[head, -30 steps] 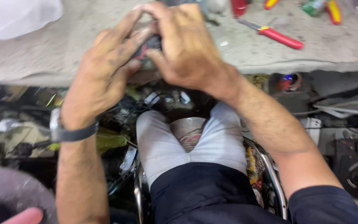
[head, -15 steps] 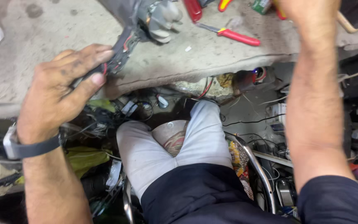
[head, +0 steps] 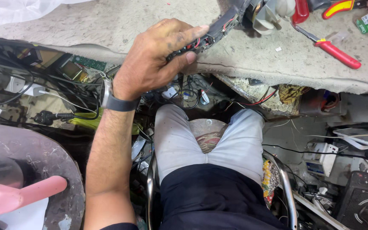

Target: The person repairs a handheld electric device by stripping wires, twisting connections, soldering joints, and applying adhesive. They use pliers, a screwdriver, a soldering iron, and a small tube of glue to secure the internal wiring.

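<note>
A seated person's left hand (head: 156, 61) grips a black wire bundle (head: 205, 38) at a workbench (head: 107, 30) edge.
Fingers and thumb close around the bundle, which runs up to a grey fan part (head: 267, 17); red-handled pliers (head: 331, 47) lie nearby.

My workbench (head: 107, 30), grey and gritty, fills the top of the frame. On it at the upper right lie red-handled pliers (head: 331, 47), a red tool handle (head: 300, 10) and a small white fan (head: 269, 17); white plastic sheeting (head: 18, 10) sits upper left.
</note>
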